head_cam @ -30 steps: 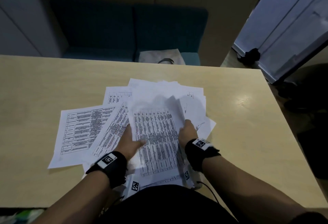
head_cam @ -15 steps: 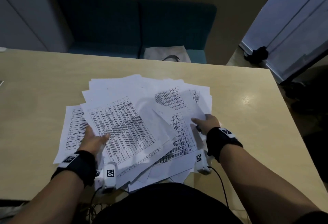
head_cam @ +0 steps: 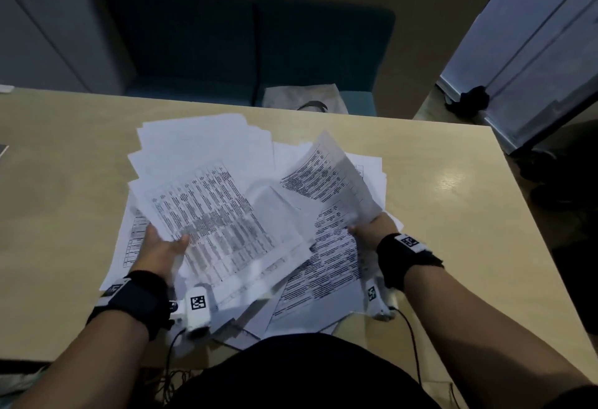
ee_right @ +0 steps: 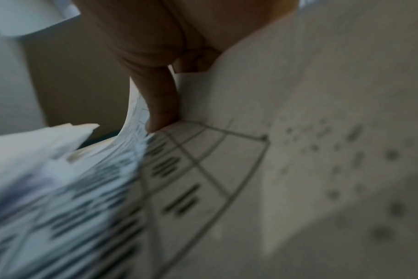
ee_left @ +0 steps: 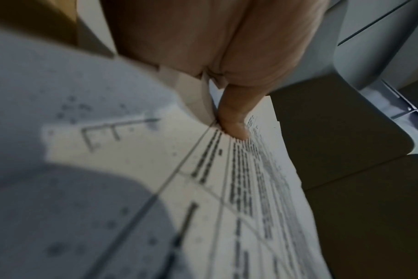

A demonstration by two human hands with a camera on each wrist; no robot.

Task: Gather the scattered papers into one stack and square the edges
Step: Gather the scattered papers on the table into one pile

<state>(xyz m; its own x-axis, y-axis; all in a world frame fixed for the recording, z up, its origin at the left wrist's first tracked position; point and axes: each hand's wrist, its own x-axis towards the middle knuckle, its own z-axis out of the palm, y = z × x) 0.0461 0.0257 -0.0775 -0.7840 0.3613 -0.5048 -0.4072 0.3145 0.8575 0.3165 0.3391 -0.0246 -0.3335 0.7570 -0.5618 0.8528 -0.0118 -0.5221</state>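
A loose heap of printed papers (head_cam: 246,201) lies fanned across the middle of the wooden table (head_cam: 64,188). My left hand (head_cam: 161,246) grips the left bundle of sheets, thumb on top of a table-printed page (ee_left: 239,169); the thumb (ee_left: 234,120) presses the paper in the left wrist view. My right hand (head_cam: 372,227) pinches a sheet (head_cam: 330,175) lifted and curling up on the right side; its thumb (ee_right: 162,113) lies on the printed page (ee_right: 203,169). More sheets lie flat underneath, some overhanging the table's near edge.
A teal sofa (head_cam: 252,39) with a pale bag (head_cam: 301,98) stands behind the table. The table's right edge (head_cam: 530,214) drops to a dark floor. A white door panel (head_cam: 534,36) stands at the far right. Cables hang from the wrist cameras near my lap.
Both hands moved apart to the outer sides of the heap. The left bundle has been raised and the right sheet lifted and curled upward; the pile is spread wider.
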